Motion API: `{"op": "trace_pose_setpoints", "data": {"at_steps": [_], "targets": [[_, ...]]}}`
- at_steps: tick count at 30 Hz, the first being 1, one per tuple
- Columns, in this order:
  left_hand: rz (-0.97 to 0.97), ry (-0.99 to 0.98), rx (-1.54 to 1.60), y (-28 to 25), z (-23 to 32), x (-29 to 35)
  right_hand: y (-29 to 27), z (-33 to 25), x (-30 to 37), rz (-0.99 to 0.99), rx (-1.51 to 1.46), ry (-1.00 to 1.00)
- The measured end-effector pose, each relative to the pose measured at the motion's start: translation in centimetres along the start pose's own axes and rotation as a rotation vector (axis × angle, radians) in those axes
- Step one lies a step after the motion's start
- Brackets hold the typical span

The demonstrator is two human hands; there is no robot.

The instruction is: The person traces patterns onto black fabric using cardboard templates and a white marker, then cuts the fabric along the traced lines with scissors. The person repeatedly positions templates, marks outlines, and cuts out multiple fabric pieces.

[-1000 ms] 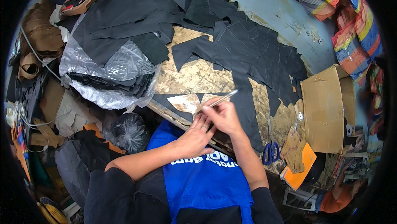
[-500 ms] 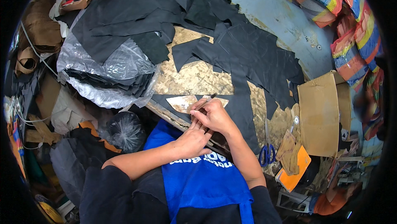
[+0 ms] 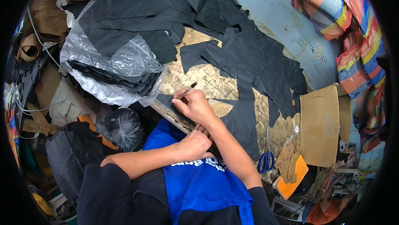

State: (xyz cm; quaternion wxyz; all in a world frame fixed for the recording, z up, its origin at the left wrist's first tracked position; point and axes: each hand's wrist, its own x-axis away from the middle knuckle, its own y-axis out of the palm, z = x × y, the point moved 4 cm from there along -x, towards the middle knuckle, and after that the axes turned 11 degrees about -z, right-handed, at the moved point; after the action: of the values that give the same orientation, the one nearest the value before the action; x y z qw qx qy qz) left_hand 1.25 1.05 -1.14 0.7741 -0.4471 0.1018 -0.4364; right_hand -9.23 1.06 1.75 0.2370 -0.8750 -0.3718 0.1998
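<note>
My right hand [image 3: 193,106] is closed round a dark-tipped pen [image 3: 192,87], held over the near edge of the table. Under that hand lies a pale, curved pattern piece [image 3: 220,108], mostly covered by the hand, on a black leather-like sheet [image 3: 243,127]. My left hand [image 3: 194,145] rests at the table edge, tucked below my right wrist. Its fingers stretch forward, and their tips are hidden behind my right forearm.
Black cut sheets [image 3: 153,4] are heaped across the far side. A clear plastic bag [image 3: 104,88] of black pieces sits at left. To the right are blue-handled scissors [image 3: 266,162], a brown pattern piece [image 3: 289,167], an orange booklet [image 3: 293,179] and a cardboard box [image 3: 319,125].
My right hand has shifted left with the pen, uncovering the right part of the pattern piece and covering its left part. My left hand has barely moved.
</note>
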Motion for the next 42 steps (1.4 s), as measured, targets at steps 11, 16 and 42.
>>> {"op": "trace_pose_setpoints", "data": {"at_steps": [11,16,42], "targets": [[0.236,0.094,0.056,0.4,-0.3,0.2,0.6,0.2,0.0,0.144,-0.032,0.001],[0.022,0.032,0.097,0.8,-0.6,-0.2,0.4,-0.1,0.0,0.151,-0.036,0.079],[0.1,-0.014,0.018,-1.1,0.1,0.3,-15.9,6.3,26.0,0.93,-0.185,0.776]]}}
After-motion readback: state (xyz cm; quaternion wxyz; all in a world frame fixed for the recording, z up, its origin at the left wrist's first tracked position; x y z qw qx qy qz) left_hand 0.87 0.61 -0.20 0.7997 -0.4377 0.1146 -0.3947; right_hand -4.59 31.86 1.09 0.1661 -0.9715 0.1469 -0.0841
